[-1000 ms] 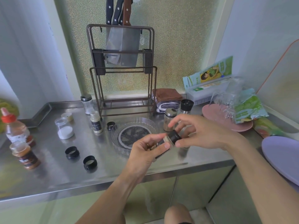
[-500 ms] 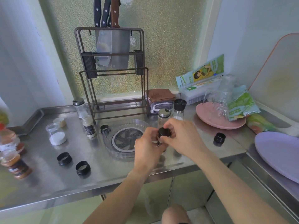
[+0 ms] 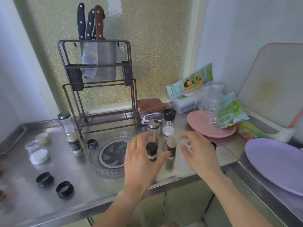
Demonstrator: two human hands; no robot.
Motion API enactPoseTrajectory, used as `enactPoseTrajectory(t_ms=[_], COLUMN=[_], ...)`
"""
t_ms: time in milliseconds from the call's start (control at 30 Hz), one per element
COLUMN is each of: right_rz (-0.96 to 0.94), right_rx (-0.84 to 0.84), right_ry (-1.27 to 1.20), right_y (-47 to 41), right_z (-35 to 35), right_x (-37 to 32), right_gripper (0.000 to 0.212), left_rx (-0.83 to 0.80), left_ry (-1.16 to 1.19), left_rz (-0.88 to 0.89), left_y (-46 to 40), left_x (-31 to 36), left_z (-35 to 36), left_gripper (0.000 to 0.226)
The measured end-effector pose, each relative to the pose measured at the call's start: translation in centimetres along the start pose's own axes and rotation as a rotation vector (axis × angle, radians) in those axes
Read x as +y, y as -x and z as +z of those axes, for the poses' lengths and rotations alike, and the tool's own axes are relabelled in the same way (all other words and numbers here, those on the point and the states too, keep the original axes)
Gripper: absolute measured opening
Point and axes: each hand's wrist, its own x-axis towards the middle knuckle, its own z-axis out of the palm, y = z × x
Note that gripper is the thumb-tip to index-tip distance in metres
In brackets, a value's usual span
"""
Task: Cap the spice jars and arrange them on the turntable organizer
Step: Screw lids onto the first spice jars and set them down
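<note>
A black-capped spice jar [image 3: 152, 151] stands upright at the left hand [image 3: 141, 163], fingers spread, thumb beside it; right hand [image 3: 198, 154] blurred, loosely open, on a steel counter [image 3: 82, 190].

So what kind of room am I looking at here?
Most likely a home kitchen: a steel counter with a knife rack against the wall, spice jars and plates set out on it.

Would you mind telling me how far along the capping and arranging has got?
Done: one small jar wears its black cap, left hand around it. In hand: right hand beside an uncapped jar. Left: the turntable holds no jars; loose caps lie on the counter.
</note>
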Motion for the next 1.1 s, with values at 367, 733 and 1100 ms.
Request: enactPoseTrajectory(t_ms=[367,733,1100], right_rz=[0.161,0.166,0.164], right_rx=[-0.384,-0.350,-0.021], right_ry=[0.531,0.525,-0.981], right_y=[-2.0,-2.4,-4.2], right_z=[2.3,1.4,-9.2], right_x=[10.9,8.2,-5.2], right_gripper=[0.049,0.035,0.024], left_rx=[-0.621,-0.493,-0.125], left_ry=[-0.630,-0.319,0.525], left_rz=[0.226,0.148,-0.170], left_y=[-7.3,-6.8,-3.6], left_x=[5.2,4.7,5.8], left_z=[5.5,4.9,-3.8], left_gripper=[0.044,0.042,0.057])
